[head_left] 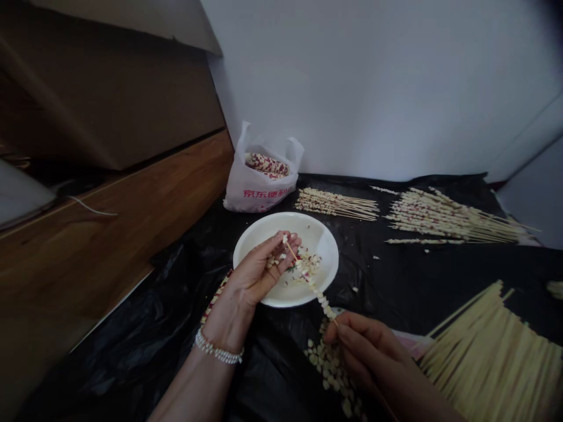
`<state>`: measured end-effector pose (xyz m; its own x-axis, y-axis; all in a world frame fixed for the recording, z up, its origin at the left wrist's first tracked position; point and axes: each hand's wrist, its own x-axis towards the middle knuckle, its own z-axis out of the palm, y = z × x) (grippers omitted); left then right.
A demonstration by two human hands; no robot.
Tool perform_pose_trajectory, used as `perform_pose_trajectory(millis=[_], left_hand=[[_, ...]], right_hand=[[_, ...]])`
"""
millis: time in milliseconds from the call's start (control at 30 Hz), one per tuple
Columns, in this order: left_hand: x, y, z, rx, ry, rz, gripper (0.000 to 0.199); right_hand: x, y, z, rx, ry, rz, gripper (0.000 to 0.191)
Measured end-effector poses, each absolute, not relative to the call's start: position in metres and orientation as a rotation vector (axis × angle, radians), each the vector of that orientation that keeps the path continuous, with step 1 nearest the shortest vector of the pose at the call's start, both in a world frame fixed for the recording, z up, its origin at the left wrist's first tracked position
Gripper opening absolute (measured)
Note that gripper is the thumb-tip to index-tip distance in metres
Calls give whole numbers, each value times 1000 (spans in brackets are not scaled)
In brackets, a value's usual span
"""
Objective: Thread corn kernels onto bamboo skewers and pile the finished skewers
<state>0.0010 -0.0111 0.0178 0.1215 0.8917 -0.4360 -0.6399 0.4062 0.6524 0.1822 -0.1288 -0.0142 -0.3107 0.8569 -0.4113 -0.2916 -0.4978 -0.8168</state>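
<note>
My left hand (259,266) is over a white bowl (246,234), palm up, with loose kernels in the palm. Its thumb and fingertips pinch a pale kernel at the upper tip of a thin wooden skewer. My right hand (373,349) grips the lower end of that skewer (324,305), which slants from lower right to upper left and carries a row of pale kernels. More loose kernels lie in the bowl. Below it, a pile of kernels (332,369) is partly hidden by my right hand. Part of a red-and-white corn cob (216,299) shows behind my left wrist.
A white plastic bag (259,190) with speckled cobs stands behind the bowl. Filled skewers lie in a smaller bundle (336,203) and a larger one (444,217) on black sheeting (378,281). Bare sticks (497,357) are at right, a wooden board (176,187) at left.
</note>
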Motion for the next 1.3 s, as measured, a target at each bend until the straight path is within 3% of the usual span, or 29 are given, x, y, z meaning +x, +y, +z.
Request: perform_pose_trajectory(millis=[733,900,1033,1100,1300], left_hand=[[12,-16,17,464,887,984,11],[7,-11,18,176,794,1102,28],[3,-11,22,78,843,1153,65],[4,-12,23,98,840,1154,72],[6,-11,20,175,791,1199,39]], right_hand=[[179,-122,-19,-1024,-793,1847,23],[183,-123,-20,-1003,-784,1873,23],[183,-125,-17,-1035,-731,1903,24],[183,-126,-15,-1051,-723,1919,24],[185,-130,-15,-1095,-707,1910,29]])
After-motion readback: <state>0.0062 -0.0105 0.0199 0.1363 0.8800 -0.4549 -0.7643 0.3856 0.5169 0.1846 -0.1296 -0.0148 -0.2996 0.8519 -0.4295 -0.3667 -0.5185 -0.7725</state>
